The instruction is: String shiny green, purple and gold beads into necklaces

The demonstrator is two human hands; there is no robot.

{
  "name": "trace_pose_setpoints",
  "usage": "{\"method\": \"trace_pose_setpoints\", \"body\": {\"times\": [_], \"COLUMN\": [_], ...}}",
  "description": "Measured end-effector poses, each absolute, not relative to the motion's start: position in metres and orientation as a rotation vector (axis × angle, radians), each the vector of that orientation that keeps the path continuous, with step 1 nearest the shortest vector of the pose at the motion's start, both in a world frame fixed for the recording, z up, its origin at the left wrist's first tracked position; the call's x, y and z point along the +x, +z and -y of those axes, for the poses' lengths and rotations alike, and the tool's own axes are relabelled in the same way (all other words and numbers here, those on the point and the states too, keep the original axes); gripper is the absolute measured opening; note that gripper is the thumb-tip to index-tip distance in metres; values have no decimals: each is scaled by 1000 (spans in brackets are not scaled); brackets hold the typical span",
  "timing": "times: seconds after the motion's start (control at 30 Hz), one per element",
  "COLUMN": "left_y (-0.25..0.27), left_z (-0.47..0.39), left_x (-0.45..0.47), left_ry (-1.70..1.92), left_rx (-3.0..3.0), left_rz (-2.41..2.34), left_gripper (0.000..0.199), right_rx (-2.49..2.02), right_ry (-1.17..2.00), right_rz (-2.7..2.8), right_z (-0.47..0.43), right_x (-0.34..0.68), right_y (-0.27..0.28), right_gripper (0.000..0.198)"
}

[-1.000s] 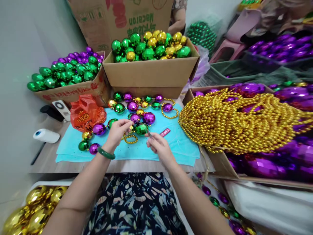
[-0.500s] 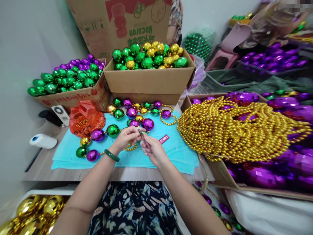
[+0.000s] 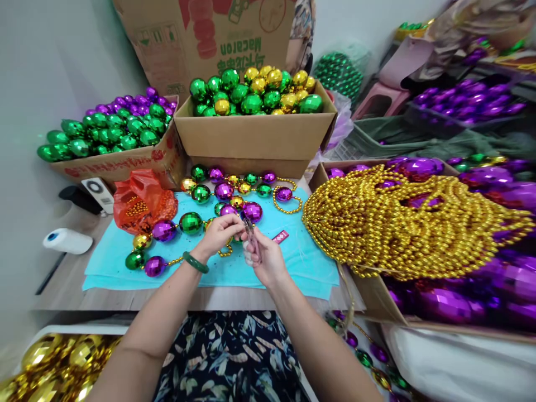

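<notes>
My right hand (image 3: 267, 258) is closed around the handles of small snips (image 3: 256, 249), whose metal jaws point up and away from me. Close against the jaws, my left hand (image 3: 223, 233) is closed in a pinch, with a green bangle (image 3: 195, 262) at its wrist. What its fingertips hold is too small to make out. Around and beyond the hands, a strand of big purple, green and gold faceted beads (image 3: 191, 223) lies on a turquoise cloth (image 3: 113, 273). A short chain of small gold beads (image 3: 226, 249) shows beneath the left hand.
An orange-red bag of beads (image 3: 142, 204) and a white thread spool (image 3: 67, 240) are at left. Boxes of green, purple and gold beads (image 3: 251, 137) line the back. Bundled gold bead chains (image 3: 402, 223) lie over a right-hand box. A person's arm (image 3: 295, 53) shows behind.
The snips have turned more upright and their jaws show more clearly. Both hands stay close together over the cloth. The view has shifted slightly.
</notes>
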State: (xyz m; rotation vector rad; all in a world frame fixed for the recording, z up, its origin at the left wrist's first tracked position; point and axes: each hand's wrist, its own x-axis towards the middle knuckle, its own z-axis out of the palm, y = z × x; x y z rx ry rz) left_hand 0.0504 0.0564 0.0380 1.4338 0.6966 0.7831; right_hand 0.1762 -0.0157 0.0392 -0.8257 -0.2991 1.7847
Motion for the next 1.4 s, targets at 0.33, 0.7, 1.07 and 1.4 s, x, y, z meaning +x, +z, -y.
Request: {"method": "trace_pose_setpoints", "body": {"times": [0.33, 0.7, 1.07, 1.4], "left_y": [36, 78, 71, 82], "left_z": [-64, -54, -55, -41], "left_x": [33, 28, 13, 9], "left_ry": [957, 975, 960, 942], "left_rx": [1057, 902, 827, 817], "left_rz": [-787, -743, -743, -715], "left_gripper": [25, 27, 24, 22], "right_rx": [-1791, -1279, -1668, -1028], "right_ry": [741, 913, 817, 887], "right_rz": [942, 1194, 1072, 1383], "right_z": [36, -7, 22, -24], "right_x": [243, 189, 254, 166], "right_y": [8, 17, 22, 46], "right_gripper": [38, 34, 11, 15]}}
